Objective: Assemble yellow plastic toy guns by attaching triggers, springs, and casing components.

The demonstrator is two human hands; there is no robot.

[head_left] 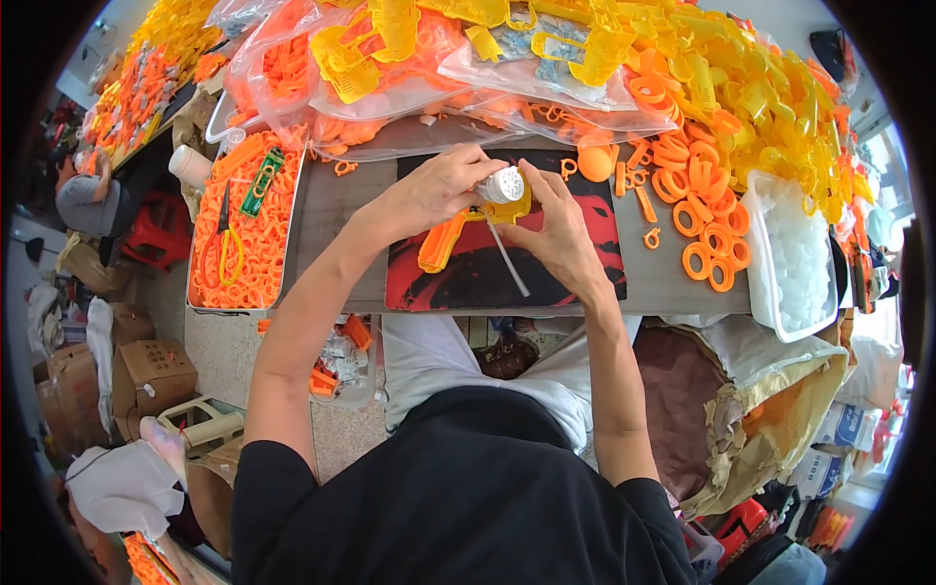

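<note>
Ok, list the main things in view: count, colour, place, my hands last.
Plastic piece: one, orange and yellow, between the hands
Cylinder: one, clear and white, at the left fingers
Rod: one, white, over the mat
Mat: one, black and red, under the hands
Small parts: many, orange, left tray
Scissors: one, orange-handled, on those parts
Rings: many, orange, right of mat
Bin: one, white, table's right
Shells: many, yellow, heaped far side
Stool: one, red, left
Co-worker: at least one, grey top, far left
Left hand: one, holding the cylinder
Right hand: one, holding the plastic piece
</note>
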